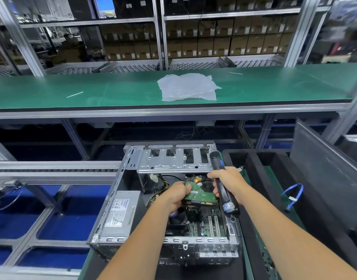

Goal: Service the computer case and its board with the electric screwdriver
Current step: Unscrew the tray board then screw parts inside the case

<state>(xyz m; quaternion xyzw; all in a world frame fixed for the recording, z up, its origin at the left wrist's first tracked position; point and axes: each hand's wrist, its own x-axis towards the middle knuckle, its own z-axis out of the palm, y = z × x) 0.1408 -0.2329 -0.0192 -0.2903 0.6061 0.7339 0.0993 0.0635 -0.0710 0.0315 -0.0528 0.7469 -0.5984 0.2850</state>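
An open computer case (117,201) lies on its side in front of me, with the motherboard (205,223) showing in its lower half and a grey power supply (121,213) at its left. My left hand (176,196) grips a hard drive (201,195), green circuit board up, above the case's middle. My right hand (226,182) holds the black electric screwdriver (224,184), which slants from the drive cage (173,160) down to the right; its fingers also touch the drive's right edge. The screwdriver's tip is hidden.
A black foam tray (252,178) stands right of the case, with a blue cable (292,194) and a dark panel (325,158) further right. A green bench (92,89) behind holds a crumpled plastic bag (187,86). A conveyor frame (52,170) runs at the left.
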